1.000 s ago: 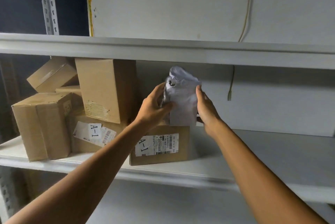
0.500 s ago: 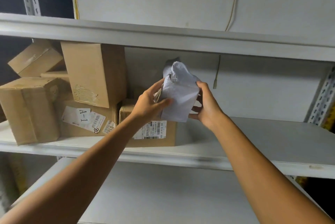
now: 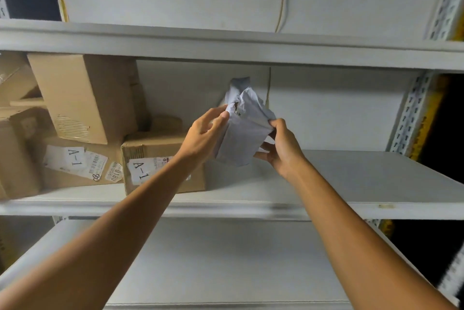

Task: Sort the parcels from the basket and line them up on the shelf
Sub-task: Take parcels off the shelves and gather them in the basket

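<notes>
Risk noted: the soft grey parcel [image 3: 244, 131] is crumpled and torn near its top. A pinch on loose wrapping could slip or widen the tear, and once released it may slump against the A-1 box [image 3: 160, 156] just beside it. The parcel is held above the shelf [image 3: 351, 184] between both hands. The left hand [image 3: 203, 136] pinches its upper left edge; the right hand [image 3: 281, 149] grips its right side.

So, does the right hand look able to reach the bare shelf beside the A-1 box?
Likely yes: the right hand, gripping the grey parcel, hangs over that shelf with nothing between.
</notes>
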A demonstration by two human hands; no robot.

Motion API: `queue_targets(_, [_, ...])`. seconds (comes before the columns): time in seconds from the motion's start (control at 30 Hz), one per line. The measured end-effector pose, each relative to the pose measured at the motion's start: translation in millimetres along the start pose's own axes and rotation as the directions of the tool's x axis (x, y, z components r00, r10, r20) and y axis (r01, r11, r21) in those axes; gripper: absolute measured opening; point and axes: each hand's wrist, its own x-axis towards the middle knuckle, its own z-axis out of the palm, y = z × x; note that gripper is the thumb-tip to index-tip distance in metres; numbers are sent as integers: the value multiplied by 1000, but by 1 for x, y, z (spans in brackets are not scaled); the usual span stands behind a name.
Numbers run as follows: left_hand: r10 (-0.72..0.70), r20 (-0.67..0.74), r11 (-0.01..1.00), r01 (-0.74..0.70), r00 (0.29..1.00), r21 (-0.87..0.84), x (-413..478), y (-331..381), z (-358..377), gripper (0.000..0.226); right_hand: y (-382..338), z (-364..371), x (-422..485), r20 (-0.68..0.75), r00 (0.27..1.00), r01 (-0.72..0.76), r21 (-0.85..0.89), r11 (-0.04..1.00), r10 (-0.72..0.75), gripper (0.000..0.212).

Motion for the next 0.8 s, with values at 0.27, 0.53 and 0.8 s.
queue_targets(0.27, [-213, 216, 958, 248, 953, -147, -13, 44, 101, 64, -10, -114, -58, -141, 984, 100, -78, 992, -111, 25])
queue_targets(0.53, [-40, 559, 922, 246, 828, -299, -66, 57, 210, 45, -7, -226, -143, -253, 957, 116, -104, 988, -139, 29])
queue_targets(0.8, [-8, 700, 860, 362, 714, -359, -101, 55, 287, 68, -13, -282, -209, -478, 868, 69, -148, 987, -133, 30])
